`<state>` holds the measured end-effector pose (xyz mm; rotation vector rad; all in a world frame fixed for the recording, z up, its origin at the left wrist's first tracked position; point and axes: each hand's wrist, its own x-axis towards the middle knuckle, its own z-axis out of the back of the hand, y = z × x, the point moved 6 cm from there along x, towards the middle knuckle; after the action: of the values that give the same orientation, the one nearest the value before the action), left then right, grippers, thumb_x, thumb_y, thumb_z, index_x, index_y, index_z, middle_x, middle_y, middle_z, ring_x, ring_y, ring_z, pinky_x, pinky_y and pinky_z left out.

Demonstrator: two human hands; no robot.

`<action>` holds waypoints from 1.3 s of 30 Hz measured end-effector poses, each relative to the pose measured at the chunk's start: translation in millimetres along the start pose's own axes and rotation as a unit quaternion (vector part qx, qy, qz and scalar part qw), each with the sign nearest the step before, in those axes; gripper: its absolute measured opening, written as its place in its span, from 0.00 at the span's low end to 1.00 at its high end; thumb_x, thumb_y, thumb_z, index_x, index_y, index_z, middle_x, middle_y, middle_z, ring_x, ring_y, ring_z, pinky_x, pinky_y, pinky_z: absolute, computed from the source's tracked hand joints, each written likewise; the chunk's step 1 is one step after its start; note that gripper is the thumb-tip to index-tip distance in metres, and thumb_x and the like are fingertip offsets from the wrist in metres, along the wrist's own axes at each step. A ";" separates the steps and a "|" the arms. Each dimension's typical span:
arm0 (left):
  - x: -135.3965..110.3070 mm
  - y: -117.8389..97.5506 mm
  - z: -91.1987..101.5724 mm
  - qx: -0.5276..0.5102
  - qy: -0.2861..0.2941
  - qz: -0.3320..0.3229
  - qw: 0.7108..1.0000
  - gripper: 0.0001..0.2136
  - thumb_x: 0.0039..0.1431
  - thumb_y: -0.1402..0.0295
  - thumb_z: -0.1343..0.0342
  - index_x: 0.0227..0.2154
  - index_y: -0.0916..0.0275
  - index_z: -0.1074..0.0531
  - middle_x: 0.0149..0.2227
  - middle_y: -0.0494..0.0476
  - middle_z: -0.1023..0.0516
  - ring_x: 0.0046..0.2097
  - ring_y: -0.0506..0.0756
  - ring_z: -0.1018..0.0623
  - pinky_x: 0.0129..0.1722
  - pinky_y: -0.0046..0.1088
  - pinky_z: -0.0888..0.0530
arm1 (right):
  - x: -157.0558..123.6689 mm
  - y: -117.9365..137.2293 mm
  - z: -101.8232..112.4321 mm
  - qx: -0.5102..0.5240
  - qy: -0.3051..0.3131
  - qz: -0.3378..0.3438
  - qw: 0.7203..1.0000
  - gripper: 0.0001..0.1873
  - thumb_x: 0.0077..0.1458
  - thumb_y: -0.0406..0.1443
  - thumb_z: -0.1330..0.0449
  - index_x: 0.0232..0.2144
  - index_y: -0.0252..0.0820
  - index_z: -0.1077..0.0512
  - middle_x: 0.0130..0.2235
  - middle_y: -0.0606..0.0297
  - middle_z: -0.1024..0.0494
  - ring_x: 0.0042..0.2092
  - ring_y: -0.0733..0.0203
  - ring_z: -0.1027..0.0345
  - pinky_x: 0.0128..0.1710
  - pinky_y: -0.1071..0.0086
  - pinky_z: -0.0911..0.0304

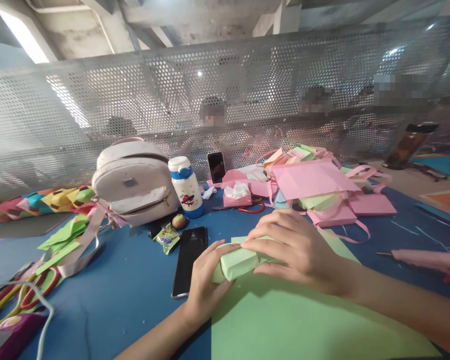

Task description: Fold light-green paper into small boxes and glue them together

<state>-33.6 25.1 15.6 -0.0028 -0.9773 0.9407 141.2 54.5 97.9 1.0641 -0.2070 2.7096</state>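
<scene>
A large light-green paper sheet (285, 325) lies on the blue table (127, 285) in front of me, its far part folded into a small box-like shape (237, 263). My left hand (204, 285) grips the folded shape's left end, fingers curled around it. My right hand (296, 252) lies over the top of the fold, fingers bent and pressing down on it. A black phone (188, 260) lies face up just left of my left hand.
A white backpack (133, 182), a small bottle (186, 187), an upright phone (216, 167) and a heap of pink and green paper bags (315, 187) stand behind. Scissors (18, 295) lie at the left, a pink tool (427, 260) at the right. A perforated metal screen (225, 95) closes the far side; people sit behind it.
</scene>
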 end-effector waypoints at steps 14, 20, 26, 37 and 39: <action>5.3 -5.6 3.2 0.005 -0.040 -0.013 0.999 0.14 0.57 0.74 0.42 0.47 0.59 0.30 0.42 0.55 0.17 0.44 0.57 0.17 0.52 0.36 0.23 | 0.9 -6.7 7.3 -0.007 0.013 -0.003 1.000 0.12 0.65 0.40 0.43 0.47 0.40 0.26 0.45 0.60 0.20 0.47 0.54 0.33 0.48 0.60 0.43; 6.3 -8.9 4.6 0.016 -0.046 -0.025 0.999 0.12 0.59 0.71 0.43 0.47 0.59 0.30 0.41 0.56 0.16 0.42 0.57 0.17 0.50 0.36 0.22 | -0.5 -4.0 5.5 -0.020 0.013 0.024 0.999 0.08 0.64 0.35 0.41 0.45 0.45 0.25 0.44 0.62 0.20 0.47 0.55 0.34 0.47 0.60 0.42; 6.9 -8.3 5.5 0.032 -0.052 -0.013 0.998 0.12 0.58 0.70 0.42 0.45 0.60 0.28 0.40 0.57 0.16 0.42 0.59 0.16 0.48 0.36 0.21 | -1.8 -6.1 0.9 -0.007 0.021 0.021 1.000 0.08 0.63 0.37 0.40 0.44 0.43 0.25 0.43 0.62 0.20 0.46 0.55 0.33 0.46 0.60 0.41; 8.6 -10.6 7.3 0.026 -0.056 -0.018 0.998 0.11 0.57 0.70 0.41 0.44 0.60 0.27 0.40 0.57 0.16 0.42 0.59 0.16 0.49 0.36 0.21 | -0.4 -4.1 2.2 0.003 0.005 0.028 1.000 0.03 0.63 0.34 0.40 0.38 0.42 0.25 0.39 0.65 0.19 0.43 0.58 0.34 0.45 0.62 0.42; 8.6 -10.8 7.3 0.026 -0.055 -0.019 0.998 0.11 0.58 0.70 0.41 0.44 0.60 0.27 0.40 0.57 0.16 0.41 0.59 0.16 0.48 0.36 0.20 | 0.4 -4.1 2.6 0.003 0.005 0.028 1.000 0.03 0.63 0.34 0.39 0.38 0.42 0.25 0.39 0.65 0.19 0.43 0.58 0.34 0.45 0.62 0.42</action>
<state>-29.6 21.4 30.3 0.1133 -1.0512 0.9381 143.7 58.0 100.2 1.0610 -0.2320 2.7670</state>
